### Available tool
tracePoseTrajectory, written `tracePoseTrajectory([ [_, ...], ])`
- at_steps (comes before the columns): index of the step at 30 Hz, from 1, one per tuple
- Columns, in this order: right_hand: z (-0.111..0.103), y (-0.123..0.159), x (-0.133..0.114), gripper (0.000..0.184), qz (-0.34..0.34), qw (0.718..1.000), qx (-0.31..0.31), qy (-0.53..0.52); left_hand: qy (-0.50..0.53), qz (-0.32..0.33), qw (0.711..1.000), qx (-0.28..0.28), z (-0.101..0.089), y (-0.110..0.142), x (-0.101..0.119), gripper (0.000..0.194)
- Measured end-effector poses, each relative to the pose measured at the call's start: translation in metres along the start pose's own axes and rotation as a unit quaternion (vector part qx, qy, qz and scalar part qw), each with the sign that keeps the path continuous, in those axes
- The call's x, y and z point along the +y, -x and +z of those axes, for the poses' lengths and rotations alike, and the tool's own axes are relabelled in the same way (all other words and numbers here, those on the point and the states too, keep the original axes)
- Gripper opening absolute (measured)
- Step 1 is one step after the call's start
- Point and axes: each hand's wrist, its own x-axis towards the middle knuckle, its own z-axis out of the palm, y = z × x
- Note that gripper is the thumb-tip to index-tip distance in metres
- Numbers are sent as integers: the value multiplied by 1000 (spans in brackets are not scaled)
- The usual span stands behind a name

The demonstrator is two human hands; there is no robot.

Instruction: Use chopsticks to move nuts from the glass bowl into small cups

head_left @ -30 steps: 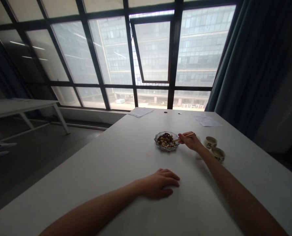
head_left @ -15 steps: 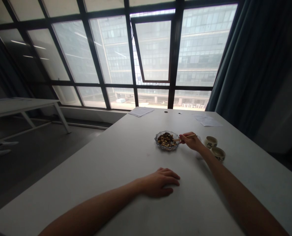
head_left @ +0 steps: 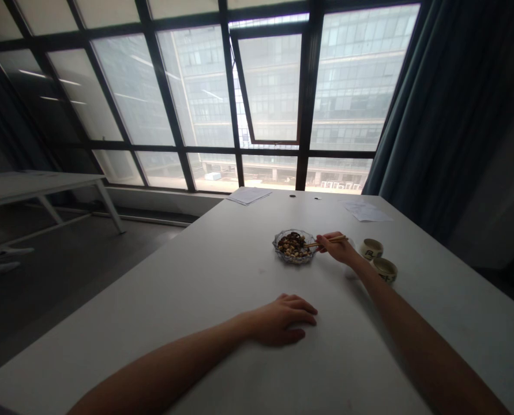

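My right hand (head_left: pixel 335 247) is closed around a pair of wooden chopsticks (head_left: pixel 337 238), their tips reaching left over the rim into a clear glass bowl (head_left: pixel 295 262). Inside the bowl lies a mix of nuts and darker pieces (head_left: pixel 292 244); whether the tips pinch any piece is too small to tell. Flat on the table, nearer to me, rests my left hand (head_left: pixel 285 320) with its fingers apart and nothing in it. Two cream cups with dark characters, a farther cup (head_left: pixel 371 249) and a nearer cup (head_left: pixel 385 270), stand just right of my right wrist.
Paper sheets lie at the far left (head_left: pixel 248 196) and far right (head_left: pixel 366 210) of the white table (head_left: pixel 187 305). A transparent object behind my right wrist is mostly hidden. Another table (head_left: pixel 44 183) stands to the left, with a person's shoes (head_left: pixel 3 259) below it.
Almost nothing differs. The chopstick tips have shifted very slightly in the bowl, while my left hand stays in place.
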Motion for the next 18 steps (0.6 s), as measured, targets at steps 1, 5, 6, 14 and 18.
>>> tracePoseTrajectory([
  [1, 0, 0, 0, 50, 4, 1000, 4, -7, 1, 0, 1000, 0, 0, 0, 0, 39],
  [5, 3, -1, 0, 45, 18, 998, 35, -41, -1, 0, 1000, 2, 0, 0, 0, 39],
  [6, 4, 0, 1, 44, 20, 998, 39, -42, -2, 0, 1000, 1, 0, 0, 0, 39],
  [14, 9, 2, 2, 41, 32, 997, 61, -45, -6, 0, 1000, 2, 1, -1, -1, 39],
  [18, 13, 2, 0, 39, 37, 994, 81, -64, -5, -2, 1000, -3, 0, -1, 0, 38],
])
